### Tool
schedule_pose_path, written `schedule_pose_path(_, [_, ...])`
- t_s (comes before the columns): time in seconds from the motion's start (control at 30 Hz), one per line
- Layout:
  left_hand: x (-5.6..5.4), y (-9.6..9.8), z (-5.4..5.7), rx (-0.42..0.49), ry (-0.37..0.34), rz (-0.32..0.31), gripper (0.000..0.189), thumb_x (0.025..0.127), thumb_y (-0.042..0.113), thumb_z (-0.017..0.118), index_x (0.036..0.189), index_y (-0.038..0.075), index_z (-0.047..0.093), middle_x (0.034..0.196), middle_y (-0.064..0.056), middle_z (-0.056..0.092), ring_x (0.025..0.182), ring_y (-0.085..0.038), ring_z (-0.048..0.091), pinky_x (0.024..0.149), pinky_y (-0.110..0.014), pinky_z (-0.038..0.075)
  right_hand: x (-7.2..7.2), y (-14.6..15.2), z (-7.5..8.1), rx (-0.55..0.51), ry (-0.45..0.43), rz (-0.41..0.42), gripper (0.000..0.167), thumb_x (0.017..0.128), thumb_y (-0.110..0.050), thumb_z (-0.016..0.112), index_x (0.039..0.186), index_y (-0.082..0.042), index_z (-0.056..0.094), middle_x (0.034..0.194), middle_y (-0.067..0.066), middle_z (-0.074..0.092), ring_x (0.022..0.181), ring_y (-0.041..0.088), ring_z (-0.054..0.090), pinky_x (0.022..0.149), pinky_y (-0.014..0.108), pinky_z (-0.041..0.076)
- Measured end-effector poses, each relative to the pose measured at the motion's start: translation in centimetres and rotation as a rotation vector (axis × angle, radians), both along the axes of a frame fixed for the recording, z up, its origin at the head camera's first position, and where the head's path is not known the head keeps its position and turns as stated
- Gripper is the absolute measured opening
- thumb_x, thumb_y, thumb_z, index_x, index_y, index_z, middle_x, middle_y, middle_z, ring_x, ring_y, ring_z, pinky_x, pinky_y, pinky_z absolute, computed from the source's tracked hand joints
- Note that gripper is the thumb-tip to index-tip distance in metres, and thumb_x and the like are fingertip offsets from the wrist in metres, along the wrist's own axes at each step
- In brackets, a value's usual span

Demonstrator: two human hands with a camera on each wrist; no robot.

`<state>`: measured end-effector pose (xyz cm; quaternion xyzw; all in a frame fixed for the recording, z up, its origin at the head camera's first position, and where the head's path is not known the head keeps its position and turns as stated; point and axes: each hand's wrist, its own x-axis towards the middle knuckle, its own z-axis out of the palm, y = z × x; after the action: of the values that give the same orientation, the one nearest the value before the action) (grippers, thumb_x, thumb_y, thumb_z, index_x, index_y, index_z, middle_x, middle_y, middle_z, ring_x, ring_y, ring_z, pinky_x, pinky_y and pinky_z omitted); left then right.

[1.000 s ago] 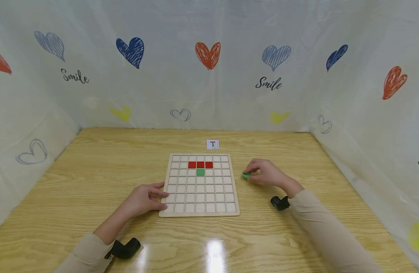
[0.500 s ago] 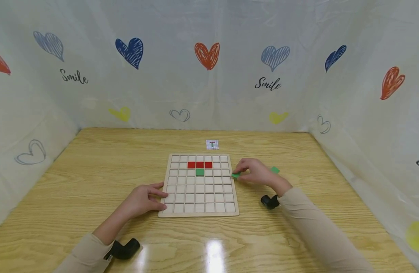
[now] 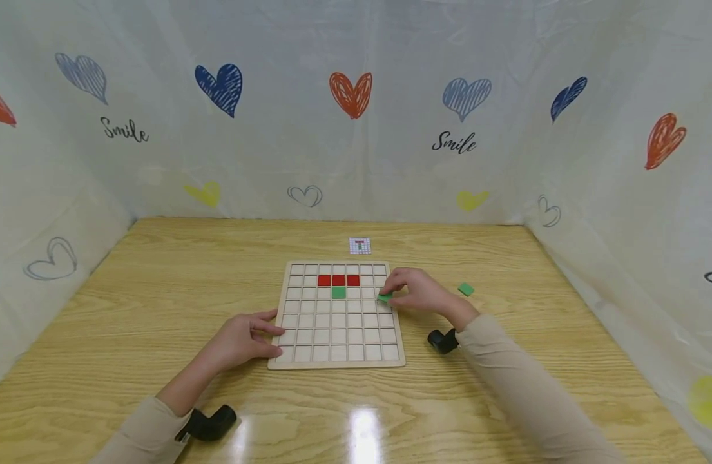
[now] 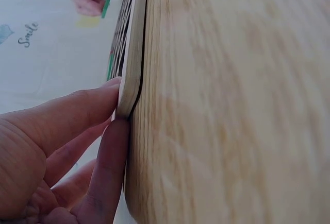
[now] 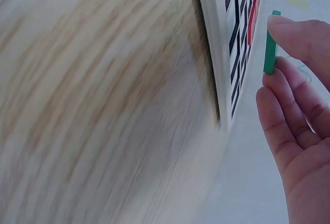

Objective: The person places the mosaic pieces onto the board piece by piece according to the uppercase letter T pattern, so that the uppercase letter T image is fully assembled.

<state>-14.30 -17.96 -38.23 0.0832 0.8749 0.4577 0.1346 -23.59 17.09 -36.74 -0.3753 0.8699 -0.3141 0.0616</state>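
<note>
My left hand [image 3: 242,338] rests at the left edge of a wooden grid board [image 3: 322,336]; in the left wrist view its thumb and a finger press at the rim, fairly straight. Between thumb and fingertips, my right hand [image 3: 422,295] pinches a thin green square tile [image 5: 270,44], held over the board's right side. A row of three red tiles [image 3: 339,280] lies in the board's second row. Directly below the middle one sits another green tile [image 3: 339,293].
A loose green tile [image 3: 466,289] lies on the wooden table [image 3: 176,277], right of the board. Behind the board is a small card [image 3: 359,245] printed with a T-shaped red and green pattern. A white curtain [image 3: 274,148] with hearts surrounds the table's back and sides.
My right hand has carried the green tile leftward from the table to over the board's right edge, revealing the loose green tile behind it. My left hand stays in place.
</note>
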Motion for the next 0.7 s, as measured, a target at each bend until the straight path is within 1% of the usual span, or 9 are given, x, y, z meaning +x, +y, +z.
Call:
schedule_pose_path(0.13, [0.0, 0.0, 0.0, -0.016, 0.007, 0.0, 0.036, 0.07, 0.01, 0.081, 0.102, -0.003, 0.071, 0.139, -0.022, 0.04, 0.076, -0.013, 0.063, 0.066, -0.026, 0.05, -0.1, -0.8, 0.0, 0.001, -0.012, 0.005, 0.015, 0.08, 0.0, 0.071, 0.094, -0.004, 0.073, 0.096, 0.002, 0.062, 0.087, 0.017, 0.057, 0.078, 0.035, 0.048])
schedule_pose_path(0.33, [0.0, 0.0, 0.0, -0.018, 0.013, -0.008, 0.036, 0.071, 0.011, 0.081, 0.103, -0.002, 0.07, 0.139, -0.022, 0.04, 0.076, -0.012, 0.063, 0.066, -0.025, 0.049, -0.3, -2.0, -0.1, -0.014, -0.022, 0.031, 0.015, 0.08, 0.001, 0.07, 0.094, -0.003, 0.073, 0.095, 0.003, 0.062, 0.087, 0.023, 0.057, 0.078, 0.038, 0.048])
schedule_pose_path(0.53, [0.0, 0.0, 0.0, -0.02, 0.01, -0.008, 0.036, 0.071, 0.011, 0.081, 0.103, -0.002, 0.07, 0.14, -0.022, 0.04, 0.075, -0.012, 0.063, 0.067, -0.025, 0.049, -0.4, -3.2, -0.2, -0.033, -0.019, 0.058, 0.016, 0.079, 0.001, 0.072, 0.094, -0.003, 0.073, 0.093, 0.002, 0.062, 0.087, 0.017, 0.057, 0.079, 0.037, 0.048])
schedule_pose_path(0.7, [0.0, -0.1, 0.0, -0.009, 0.003, -0.006, 0.036, 0.071, 0.011, 0.081, 0.103, -0.002, 0.07, 0.14, -0.022, 0.039, 0.074, -0.012, 0.063, 0.066, -0.025, 0.049, -0.4, -4.3, -0.2, -0.02, -0.033, 0.064, 0.017, 0.079, -0.001, 0.072, 0.096, -0.004, 0.073, 0.095, 0.001, 0.062, 0.087, 0.017, 0.057, 0.079, 0.035, 0.048])
